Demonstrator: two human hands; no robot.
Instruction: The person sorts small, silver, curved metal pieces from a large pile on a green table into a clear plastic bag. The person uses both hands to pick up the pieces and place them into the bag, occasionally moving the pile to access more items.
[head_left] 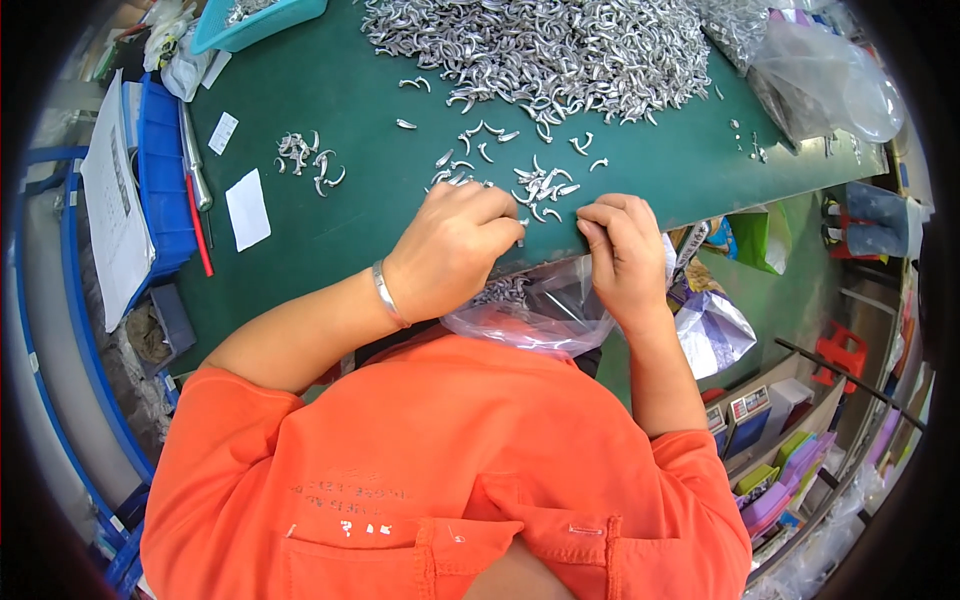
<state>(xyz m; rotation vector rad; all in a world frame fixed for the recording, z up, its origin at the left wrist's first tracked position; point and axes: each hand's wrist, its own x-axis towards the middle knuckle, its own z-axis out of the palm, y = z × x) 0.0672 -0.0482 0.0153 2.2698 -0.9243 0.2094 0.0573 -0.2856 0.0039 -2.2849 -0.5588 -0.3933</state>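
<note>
My left hand (455, 245) is over the table's near edge, its fingers closed in a pinch. A bit of small silvery metal piece (522, 232) shows at its fingertips. To the right, my right hand (625, 250) has thumb and forefinger pressed together; what they hold, if anything, is too small to make out. Between and just beyond the hands lies a loose cluster of small curved metal pieces (543, 186). Below the edge, against my body, a clear plastic bag (560, 318) hangs open with similar pieces inside.
A large heap of curved metal pieces (560, 55) covers the far green table (340, 230). At left are a small pile (300, 150), white paper (248, 210), a red stick (199, 225) and a blue bin (165, 170). A turquoise basket (265, 25) and clear bags (825, 80) stand farther off.
</note>
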